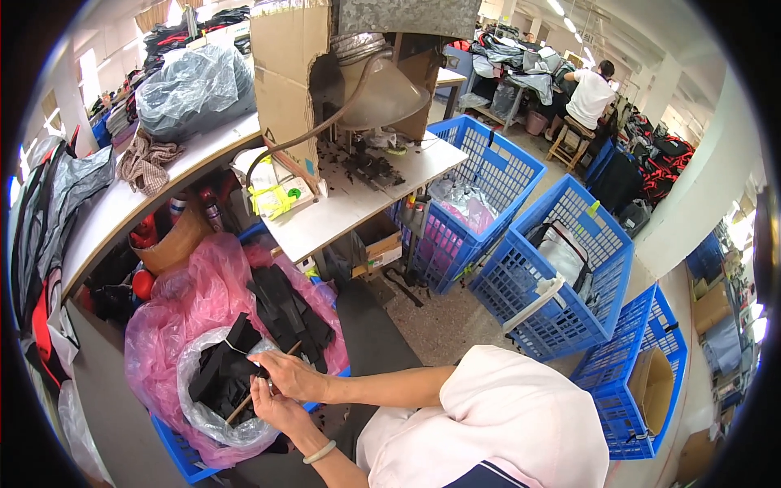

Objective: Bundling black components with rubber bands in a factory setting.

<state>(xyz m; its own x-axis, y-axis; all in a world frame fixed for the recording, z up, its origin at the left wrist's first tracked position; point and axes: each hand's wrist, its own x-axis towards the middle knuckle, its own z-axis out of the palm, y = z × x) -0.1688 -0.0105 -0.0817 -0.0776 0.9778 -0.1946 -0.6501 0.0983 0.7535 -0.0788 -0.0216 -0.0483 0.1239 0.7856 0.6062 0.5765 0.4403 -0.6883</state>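
Low on the left, both hands work close together above a clear plastic bag [189, 382] of black fabric pieces [218, 376]. My right hand [291, 377], on the upper forearm, is closed, with a thin silvery curved piece [236, 348] sticking out past its fingertips. Just below, my left hand [281, 409], with a bracelet at the wrist, pinches a small black fabric piece [261, 375]. A thin brown stick [237, 410] slants behind the fingers. Pink plastic [175, 313] surrounds the clear bag in a blue crate [175, 446]. More black strips [286, 309] lie beside it.
A white worktable [301, 232] with a lamp [386, 93], cardboard screens and black scraps stands ahead. Blue crates [500, 150] [561, 350] [626, 443] line the right side. Grey garments [81, 183] hang at far left. A person [590, 96] sits on a stool at the back.
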